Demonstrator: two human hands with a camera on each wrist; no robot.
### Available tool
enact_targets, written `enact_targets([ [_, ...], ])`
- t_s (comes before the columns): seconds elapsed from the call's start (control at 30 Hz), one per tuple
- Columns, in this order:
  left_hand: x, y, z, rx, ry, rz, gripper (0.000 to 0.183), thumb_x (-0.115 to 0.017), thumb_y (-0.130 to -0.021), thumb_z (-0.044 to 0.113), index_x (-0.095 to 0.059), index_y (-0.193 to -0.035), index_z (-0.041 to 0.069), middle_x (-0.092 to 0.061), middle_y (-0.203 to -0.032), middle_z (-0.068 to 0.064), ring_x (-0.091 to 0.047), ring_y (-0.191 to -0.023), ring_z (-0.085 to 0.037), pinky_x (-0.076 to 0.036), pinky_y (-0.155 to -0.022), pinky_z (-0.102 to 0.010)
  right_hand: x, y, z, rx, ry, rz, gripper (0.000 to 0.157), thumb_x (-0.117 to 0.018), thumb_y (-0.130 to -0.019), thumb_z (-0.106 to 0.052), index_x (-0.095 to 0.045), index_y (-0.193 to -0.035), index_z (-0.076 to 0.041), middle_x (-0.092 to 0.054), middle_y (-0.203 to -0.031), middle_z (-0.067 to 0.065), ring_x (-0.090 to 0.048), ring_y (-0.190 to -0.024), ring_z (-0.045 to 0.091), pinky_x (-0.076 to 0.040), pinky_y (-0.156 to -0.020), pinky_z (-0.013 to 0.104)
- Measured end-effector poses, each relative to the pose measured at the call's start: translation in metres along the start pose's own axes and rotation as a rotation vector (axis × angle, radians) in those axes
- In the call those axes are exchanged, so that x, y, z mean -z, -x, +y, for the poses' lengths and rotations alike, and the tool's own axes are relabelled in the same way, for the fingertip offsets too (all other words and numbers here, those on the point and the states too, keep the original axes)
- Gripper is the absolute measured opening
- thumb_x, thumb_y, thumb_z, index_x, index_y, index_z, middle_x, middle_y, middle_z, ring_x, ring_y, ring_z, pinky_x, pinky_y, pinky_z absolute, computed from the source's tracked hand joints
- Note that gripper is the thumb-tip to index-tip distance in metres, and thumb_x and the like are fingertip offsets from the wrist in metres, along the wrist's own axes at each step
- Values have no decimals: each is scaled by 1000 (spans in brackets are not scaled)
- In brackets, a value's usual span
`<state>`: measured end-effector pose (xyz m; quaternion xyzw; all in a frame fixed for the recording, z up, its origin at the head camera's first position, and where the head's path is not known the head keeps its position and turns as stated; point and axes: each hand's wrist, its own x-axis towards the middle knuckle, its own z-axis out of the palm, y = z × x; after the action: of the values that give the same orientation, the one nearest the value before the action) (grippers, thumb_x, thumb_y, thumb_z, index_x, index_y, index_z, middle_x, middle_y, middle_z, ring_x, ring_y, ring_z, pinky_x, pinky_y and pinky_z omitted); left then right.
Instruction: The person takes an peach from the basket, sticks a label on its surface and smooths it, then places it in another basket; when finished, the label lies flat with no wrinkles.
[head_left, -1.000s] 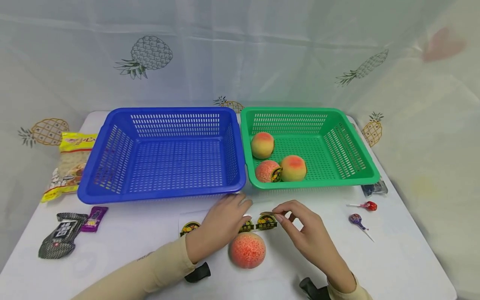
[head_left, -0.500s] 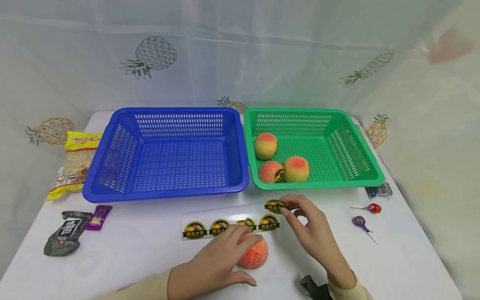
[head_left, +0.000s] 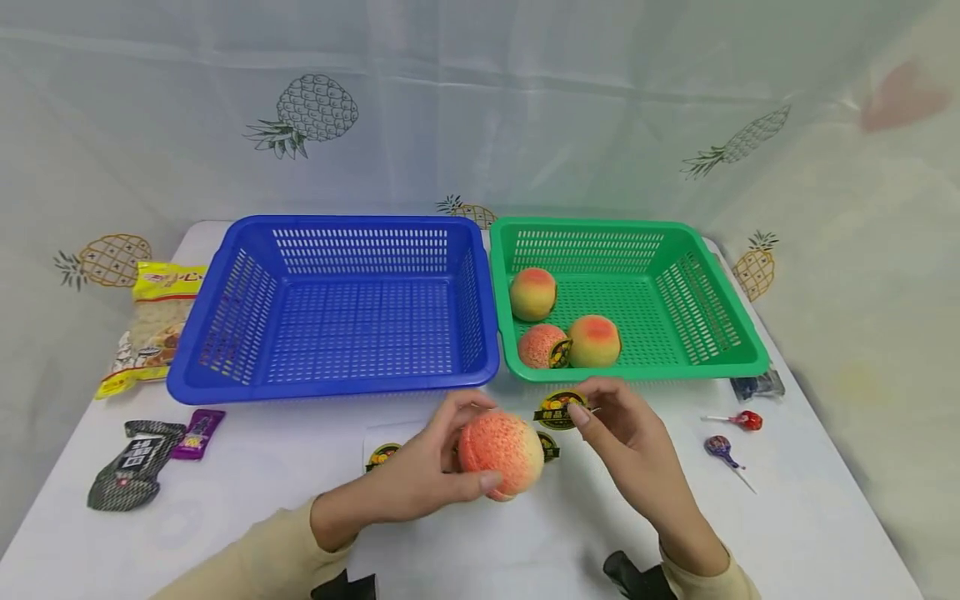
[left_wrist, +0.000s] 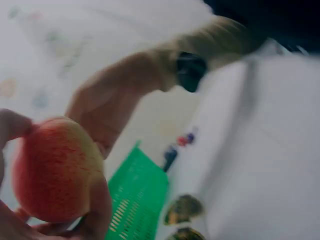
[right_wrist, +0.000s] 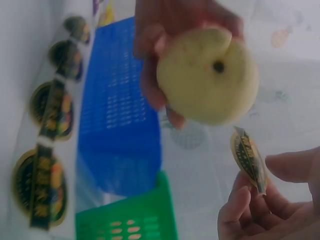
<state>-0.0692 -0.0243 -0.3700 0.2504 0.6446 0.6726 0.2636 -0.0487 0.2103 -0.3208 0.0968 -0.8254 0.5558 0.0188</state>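
Note:
My left hand (head_left: 416, 475) grips a red-and-yellow peach (head_left: 498, 454), raised over the table. In the right wrist view the pale underside of this peach, with a small dark hole, faces the camera. Beside it on the right, my right hand (head_left: 630, 450) pinches a black-and-gold oval sticker (head_left: 553, 410) between thumb and fingers. The sticker is apart from the peach. Beneath the left hand and peach lies a strip of similar stickers (right_wrist: 40, 187), mostly hidden in the head view.
Behind the hands stand a blue basket (head_left: 337, 392) and a green basket (head_left: 697, 371) holding three peaches (head_left: 595, 342). A yellow snack bag (head_left: 150, 329), a black packet (head_left: 135, 467) and a purple wrapper (head_left: 198, 433) lie left. Two lollipops (head_left: 720, 447) lie right.
The right hand has lifted a sticker off the strip. My left hand has left the strip, taken hold of the peach and raised it toward the right hand.

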Motion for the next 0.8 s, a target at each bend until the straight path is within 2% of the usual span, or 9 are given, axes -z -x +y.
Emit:
enact_targets([
  [0.07, 9, -2, 8, -3, 209, -40, 57, -58, -83, 12, -23, -128, 19, -34, -129, -14, -50, -104, -25, -49, -79, -35, 0, -1, -6, -16, -62, -10, 20, -52, -89, -9, -49, -109, -7, -54, -97, 7, -52, -82, 17, -45, -67, 27],
  [0.1, 12, -4, 11, -8, 270, -45, 55, -55, -83, 11, -23, -128, 17, -33, -130, -15, -49, -105, -26, -48, -81, -37, 0, -1, -8, -18, -85, -18, 20, -51, -89, -8, -48, -109, -7, -53, -95, 7, -51, -81, 18, -44, -67, 27],
  [0.2, 17, -7, 15, 1, 378, -24, 52, -52, -83, 15, -25, -127, 16, -33, -129, -14, -46, -107, -26, -43, -86, -36, -1, -4, -12, -11, -136, -55, 20, -51, -89, -7, -47, -108, -6, -52, -92, 8, -50, -80, 19, -45, -66, 28],
  [0.27, 18, -9, 15, 12, 399, 12, 49, -55, -83, 20, -28, -124, 17, -34, -127, -12, -46, -107, -26, -43, -86, -37, -3, -7, -16, -15, -168, -85, 19, -51, -89, -6, -47, -108, -6, -52, -92, 8, -50, -81, 19, -45, -65, 30],
  [0.37, 18, -12, 11, 12, 354, 70, 49, -63, -81, 19, -33, -120, 16, -37, -127, -10, -45, -107, -26, -44, -83, -36, -7, -10, -23, -12, -202, -127, 18, -51, -88, -5, -47, -106, -6, -53, -92, 9, -50, -81, 20, -45, -65, 30],
  [0.47, 19, -14, 8, -39, 255, 95, 51, -69, -76, 10, -40, -117, 15, -35, -131, -8, -44, -111, -26, -46, -84, -35, -12, -14, -28, 11, -211, -162, 18, -52, -88, -4, -48, -105, -6, -53, -93, 9, -50, -83, 21, -46, -68, 30],
  [0.63, 18, -13, 10, -192, 91, 62, 50, -69, -75, 4, -47, -119, 14, -30, -134, -10, -37, -121, -22, -44, -89, -31, -17, -19, -29, 72, -150, -184, 22, -56, -85, -3, -49, -104, -10, -55, -91, 8, -51, -82, 20, -45, -69, 29],
  [0.7, 17, -13, 13, -218, 61, 37, 52, -67, -77, 5, -45, -123, 14, -30, -134, -9, -38, -119, -22, -46, -87, -32, -17, -20, -30, 78, -110, -187, 23, -58, -84, -5, -49, -104, -13, -56, -90, 6, -51, -82, 19, -45, -69, 30],
  [0.8, 16, -13, 17, -214, 56, 2, 59, -64, -79, 6, -36, -130, 15, -29, -134, -9, -41, -114, -24, -49, -81, -33, -18, -20, -32, 75, -69, -197, 25, -60, -83, -8, -49, -104, -16, -57, -90, 4, -52, -83, 18, -45, -72, 30],
])
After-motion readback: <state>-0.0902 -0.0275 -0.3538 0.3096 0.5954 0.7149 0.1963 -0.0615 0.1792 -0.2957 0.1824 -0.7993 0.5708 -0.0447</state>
